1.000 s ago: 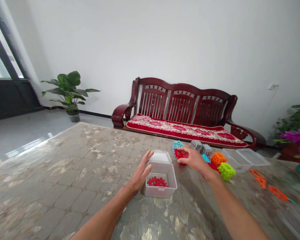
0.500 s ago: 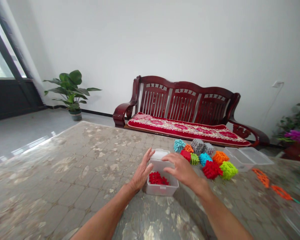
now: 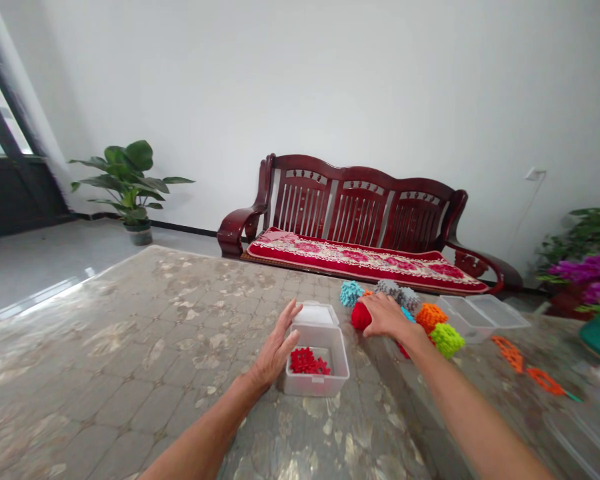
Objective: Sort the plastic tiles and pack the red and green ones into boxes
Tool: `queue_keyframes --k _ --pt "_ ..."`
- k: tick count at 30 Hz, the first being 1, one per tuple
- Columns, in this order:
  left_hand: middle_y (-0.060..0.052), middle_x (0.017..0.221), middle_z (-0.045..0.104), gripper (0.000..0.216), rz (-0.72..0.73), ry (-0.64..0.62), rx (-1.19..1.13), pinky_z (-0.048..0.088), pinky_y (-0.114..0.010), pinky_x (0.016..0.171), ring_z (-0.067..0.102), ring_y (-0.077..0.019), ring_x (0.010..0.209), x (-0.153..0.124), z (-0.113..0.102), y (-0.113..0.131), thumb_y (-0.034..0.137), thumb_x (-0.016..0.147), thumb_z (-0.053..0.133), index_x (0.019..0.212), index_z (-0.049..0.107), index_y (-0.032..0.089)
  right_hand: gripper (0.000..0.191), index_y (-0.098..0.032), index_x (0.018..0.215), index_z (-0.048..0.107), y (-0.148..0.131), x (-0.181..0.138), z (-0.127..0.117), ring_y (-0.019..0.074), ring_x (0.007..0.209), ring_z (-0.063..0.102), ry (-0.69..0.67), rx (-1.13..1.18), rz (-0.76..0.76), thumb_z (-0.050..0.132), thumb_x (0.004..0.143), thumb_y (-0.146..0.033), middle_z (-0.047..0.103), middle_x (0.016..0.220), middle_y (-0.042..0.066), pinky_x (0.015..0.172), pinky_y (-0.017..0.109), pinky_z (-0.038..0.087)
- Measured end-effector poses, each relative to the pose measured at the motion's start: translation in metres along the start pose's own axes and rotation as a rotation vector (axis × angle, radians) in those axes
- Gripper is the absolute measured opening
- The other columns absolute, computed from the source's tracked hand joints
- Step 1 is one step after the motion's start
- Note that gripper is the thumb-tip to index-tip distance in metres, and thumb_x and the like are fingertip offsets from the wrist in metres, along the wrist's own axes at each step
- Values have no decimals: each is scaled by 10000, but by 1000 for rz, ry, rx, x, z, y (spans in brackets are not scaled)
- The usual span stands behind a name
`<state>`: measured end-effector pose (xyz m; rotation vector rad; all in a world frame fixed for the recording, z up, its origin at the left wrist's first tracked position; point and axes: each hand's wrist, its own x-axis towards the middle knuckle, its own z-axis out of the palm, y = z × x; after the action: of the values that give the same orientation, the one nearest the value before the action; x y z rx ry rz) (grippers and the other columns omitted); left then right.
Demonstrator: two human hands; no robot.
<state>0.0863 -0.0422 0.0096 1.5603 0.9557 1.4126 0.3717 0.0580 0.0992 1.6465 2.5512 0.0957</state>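
Observation:
A clear plastic box (image 3: pixel 316 385) with its lid (image 3: pixel 316 314) tipped back stands on the table in front of me. Red interlocking pieces (image 3: pixel 307 361) lie loose on its bottom. Along the box's left wall is my left hand (image 3: pixel 276 347), fingers extended and thumb apart, near or against the rim. To the right, my right hand (image 3: pixel 384 313) reaches over the pile of colored clusters. Its fingers and thumb curve around a red cluster (image 3: pixel 361 317), which stays in its spot on the table. The hand and forearm hide several neighboring clusters.
Around the right hand sit a light-blue cluster (image 3: pixel 351 293), grey clusters (image 3: pixel 409 297), an orange cluster (image 3: pixel 431 315) and a lime-green cluster (image 3: pixel 448 340). Farther right are an open clear container (image 3: pixel 463 320) and orange linked pieces (image 3: pixel 545 381). A wooden bench (image 3: pixel 360 207) stands beyond the table.
My right hand has moved from above the box to the red cluster on the right. The left hand stays by the box. The view has shifted slightly to the right.

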Motion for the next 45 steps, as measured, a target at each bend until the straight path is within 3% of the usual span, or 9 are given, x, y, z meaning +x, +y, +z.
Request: queue_keyframes --k 7,14,26,36,42,45 --pt "-142 1556 379 696 -7 -2 6 162 -469 1209 306 -271 1454 -1 0 3 484 947 468 1544 218 228 867 -198 1265 575 -1 18 2 372 1195 461 -30 -58 -5 849 479 -438 567 1324 164 999 472 332" --pt "-139 1557 379 691 -7 -8 15 165 -469 1209 298 -268 1458 0 -1 0 476 950 467 1545 212 235 580 -226 1098 638 -6 15 4 341 1158 492 -63 -87 -33 789 545 -322 656 1145 114 951 426 353" --pt "-150 1556 374 701 -15 -14 13 170 -476 1206 304 -269 1453 0 -1 3 486 950 457 1545 200 220 642 -204 1256 567 -8 16 10 320 1115 532 -83 -95 -49 708 632 -265 653 1125 138 946 405 331" --pt "-152 1550 384 715 -7 -16 22 178 -472 1207 310 -270 1453 1 0 5 501 941 470 1544 207 219 747 -192 1379 486 -26 -39 16 328 1116 512 -101 -47 -133 659 654 -238 643 1161 143 971 422 311" --pt "-153 1549 386 729 -9 -9 19 184 -462 1205 305 -277 1455 2 0 5 511 934 478 1542 214 209 1053 -194 1498 353 -24 -67 2 361 1228 443 -112 155 -91 775 549 -365 552 1360 141 1038 456 309" --pt "-148 1554 379 723 -5 -9 6 192 -458 1202 304 -277 1455 2 0 3 502 935 482 1543 214 217 960 -224 1471 411 -16 -77 -5 328 1247 445 -32 249 -16 759 592 -390 541 1396 103 1039 427 337"
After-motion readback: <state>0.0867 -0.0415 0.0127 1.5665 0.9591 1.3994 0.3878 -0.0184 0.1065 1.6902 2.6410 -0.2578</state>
